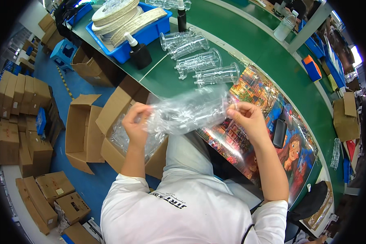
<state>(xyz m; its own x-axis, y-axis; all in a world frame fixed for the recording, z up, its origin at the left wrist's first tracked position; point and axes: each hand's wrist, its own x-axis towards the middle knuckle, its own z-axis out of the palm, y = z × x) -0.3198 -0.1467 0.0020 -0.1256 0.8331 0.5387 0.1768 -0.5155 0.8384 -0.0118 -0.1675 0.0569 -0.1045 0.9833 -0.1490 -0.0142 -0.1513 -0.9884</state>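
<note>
A crinkled clear plastic bag (187, 112) is stretched between my two hands, above my lap and the table's near edge. My left hand (136, 122) pinches its left end with thumb and fingers. At the other end my right hand (248, 118) grips the bag between thumb and fingertips. Glare and folds keep me from telling whether anything lies inside. Just beyond the bag, several clear flared cylinders, such as this one (217, 76), lie on the green table (162, 81). Below my left hand stands an open cardboard box (118, 110) containing more clear plastic wrapping (120, 136).
A blue bin (160, 28) of ribbon rolls (114, 14) sits at the far left, with a black spray bottle (140, 55) beside it. A colourful printed mat (252, 89) covers the table's right, bearing a black case (279, 132). Another open carton (83, 130) stands left on the floor.
</note>
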